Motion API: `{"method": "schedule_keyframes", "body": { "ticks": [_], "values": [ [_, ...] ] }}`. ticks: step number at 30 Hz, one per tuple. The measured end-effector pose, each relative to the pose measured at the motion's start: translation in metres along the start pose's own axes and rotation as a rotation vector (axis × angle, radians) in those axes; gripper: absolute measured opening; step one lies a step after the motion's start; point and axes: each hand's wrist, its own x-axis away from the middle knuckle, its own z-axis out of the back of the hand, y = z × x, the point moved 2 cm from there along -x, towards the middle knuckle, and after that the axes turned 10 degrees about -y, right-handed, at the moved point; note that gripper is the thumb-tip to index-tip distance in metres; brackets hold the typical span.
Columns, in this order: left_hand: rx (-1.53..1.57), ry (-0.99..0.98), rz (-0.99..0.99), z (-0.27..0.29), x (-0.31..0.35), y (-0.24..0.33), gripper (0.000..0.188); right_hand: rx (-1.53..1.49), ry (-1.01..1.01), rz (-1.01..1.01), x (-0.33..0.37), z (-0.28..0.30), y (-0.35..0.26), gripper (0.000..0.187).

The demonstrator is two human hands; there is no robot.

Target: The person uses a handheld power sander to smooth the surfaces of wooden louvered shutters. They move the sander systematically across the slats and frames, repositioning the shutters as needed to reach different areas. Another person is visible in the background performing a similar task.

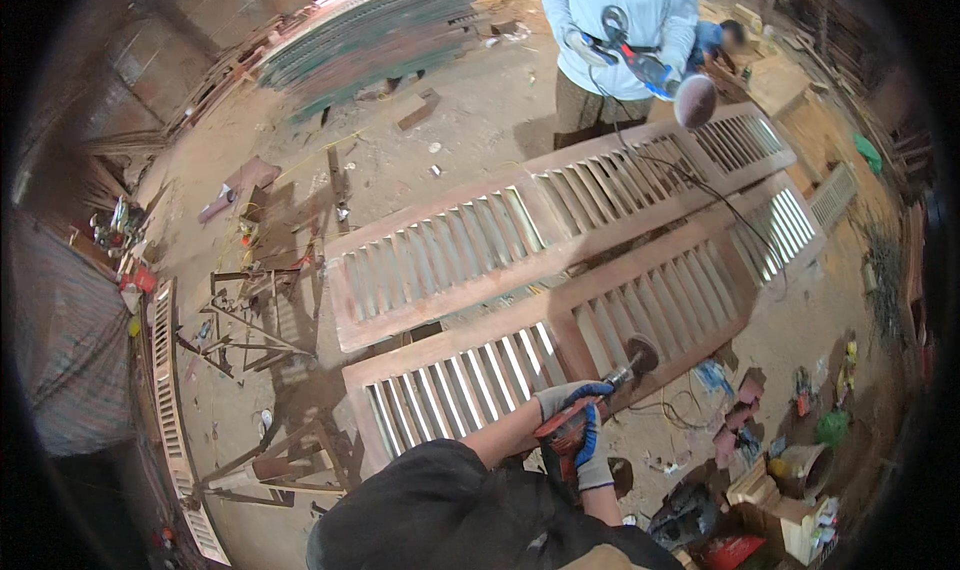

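Observation:
A red power tool with a round brown sanding disc on its shaft is in both my gloved hands. My left hand is closed around the front of its body. My right hand wraps the rear grip. The disc rests at or just above the near edge of a slatted wooden shutter panel; I cannot tell if it touches. A second shutter panel lies beyond it, with a narrow gap between.
Opposite stands a person in a light blue shirt, gloved hands on another sander. A cable crosses the panels. Wooden trestles stand left. A wooden box and litter lie at lower right. Stacked shutters stand behind.

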Motion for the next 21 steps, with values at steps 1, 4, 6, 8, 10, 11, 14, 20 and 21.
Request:
{"method": "schedule_keyframes", "body": {
  "ticks": [1,4,6,8,10,11,14,20,21],
  "values": [
    [-0.056,0.105,-0.125,-0.020,0.008,0.005,0.021,-0.011,-0.002,0.046,-0.003,0.033,0.017,0.038],
    [-0.038,0.096,-0.361,-0.014,0.011,-0.008,0.028,-0.016,-0.134,-0.022,0.027,-0.006,-0.018,0.033],
    [0.069,0.008,-0.129,0.041,-0.026,-0.018,0.026,-0.067,-0.080,-0.030,0.042,-0.026,-0.033,0.033],
    [-0.130,-0.110,0.038,0.041,-0.047,-0.006,0.021,-0.102,0.063,0.100,0.048,-0.058,-0.048,0.043],
    [-0.141,-0.090,0.130,0.036,-0.053,0.004,0.020,-0.018,0.197,0.099,0.034,-0.046,-0.040,0.049],
    [-0.147,-0.079,0.164,0.033,-0.048,0.010,0.020,0.030,0.255,0.090,0.028,-0.041,-0.036,0.053],
    [-0.249,-0.008,0.073,0.025,-0.034,0.037,0.024,-0.026,0.229,-0.030,0.022,-0.075,-0.045,0.054],
    [-0.152,0.030,0.124,0.054,-0.009,0.082,0.035,-0.010,0.279,-0.065,-0.042,-0.095,-0.003,0.092],
    [-0.206,0.021,0.117,0.064,-0.012,0.088,0.035,-0.028,0.285,-0.041,-0.053,-0.096,0.005,0.092]
  ]
}}
